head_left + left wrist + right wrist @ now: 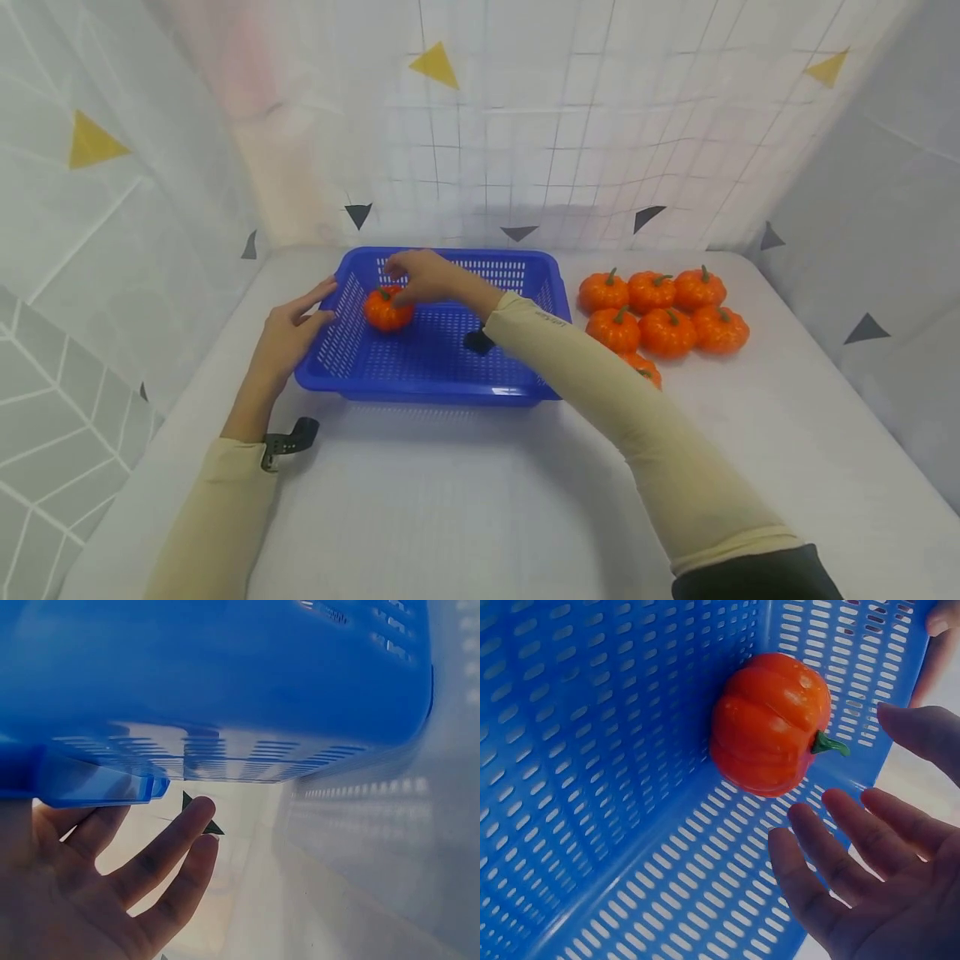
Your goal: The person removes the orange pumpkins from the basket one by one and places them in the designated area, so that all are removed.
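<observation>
A blue perforated plastic basket [442, 390] stands on the white table. One small orange pumpkin [384, 313] with a green stem sits inside it, near the left end. Over the basket is my right hand [429, 278]; in the right wrist view its fingers are spread beside the pumpkin [769, 724], apart from it and holding nothing. My left hand [288, 333] rests at the basket's left rim, thumb and fingers loosely extended. In the left wrist view, the left hand [112, 885] has some fingers partly hidden by the basket's rim [97, 791].
Several orange pumpkins [667, 333] are grouped on the table [450, 508] right of the basket; the nearest is partly covered by the right sleeve [600, 383]. A white sheet [525, 142] with yellow and black triangles hangs behind. A black strap device [292, 439] is on the left wrist.
</observation>
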### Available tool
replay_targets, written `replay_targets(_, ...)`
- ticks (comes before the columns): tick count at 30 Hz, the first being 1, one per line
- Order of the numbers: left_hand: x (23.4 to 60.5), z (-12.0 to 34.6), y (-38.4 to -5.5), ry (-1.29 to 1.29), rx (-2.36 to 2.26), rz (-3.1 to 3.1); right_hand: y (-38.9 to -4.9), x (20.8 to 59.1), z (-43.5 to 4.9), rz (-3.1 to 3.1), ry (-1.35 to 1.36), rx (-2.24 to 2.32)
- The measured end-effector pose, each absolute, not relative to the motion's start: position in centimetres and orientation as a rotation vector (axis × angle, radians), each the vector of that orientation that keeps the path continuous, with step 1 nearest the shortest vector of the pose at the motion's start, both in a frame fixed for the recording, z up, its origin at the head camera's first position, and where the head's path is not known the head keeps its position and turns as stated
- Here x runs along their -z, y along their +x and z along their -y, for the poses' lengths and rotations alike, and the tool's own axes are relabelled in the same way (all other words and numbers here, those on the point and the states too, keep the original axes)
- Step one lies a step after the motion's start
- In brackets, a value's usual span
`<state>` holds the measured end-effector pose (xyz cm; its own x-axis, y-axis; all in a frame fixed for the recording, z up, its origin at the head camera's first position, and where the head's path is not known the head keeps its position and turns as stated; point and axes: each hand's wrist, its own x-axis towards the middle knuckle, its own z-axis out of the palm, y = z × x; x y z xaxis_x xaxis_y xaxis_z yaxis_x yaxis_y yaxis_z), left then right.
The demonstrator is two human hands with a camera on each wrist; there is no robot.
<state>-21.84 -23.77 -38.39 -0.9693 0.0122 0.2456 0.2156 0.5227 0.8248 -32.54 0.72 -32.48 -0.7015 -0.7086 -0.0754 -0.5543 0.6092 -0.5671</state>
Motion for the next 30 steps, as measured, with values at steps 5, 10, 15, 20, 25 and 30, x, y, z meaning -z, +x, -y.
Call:
replay_targets(5, 38.4, 23.7, -21.9, -0.2, 1.419, 2.554, -32.9, 33.0, -0.5, -2.545, -1.009, 0.672)
replay_targets(10, 38.2, 23.7, -21.9, -0.195, 1.412, 2.557, -32.8, 33.2, -0.6, -2.468, -1.033, 0.586)
replay_targets(15, 38.0, 23.9, -22.0, -0.195, 1.415, 2.554, -32.5, 33.5, -0.5, -2.483, -1.125, 0.54)
replay_targets(20, 38.2, 24.0, -21.9, -0.207, 1.427, 2.545, -32.5, 34.7, 0.3, -2.516, -1.181, 0.597)
replay_targets(25, 38.4, 24.0, -21.8, -0.199, 1.432, 2.556, -32.1, 35.9, 0.4, -2.461, -1.079, 0.761)
replay_targets(30, 38.3, 23.8, -21.7, -0.188, 1.424, 2.561, -31.8, 36.5, 0.3, -2.429, -1.017, 0.832)
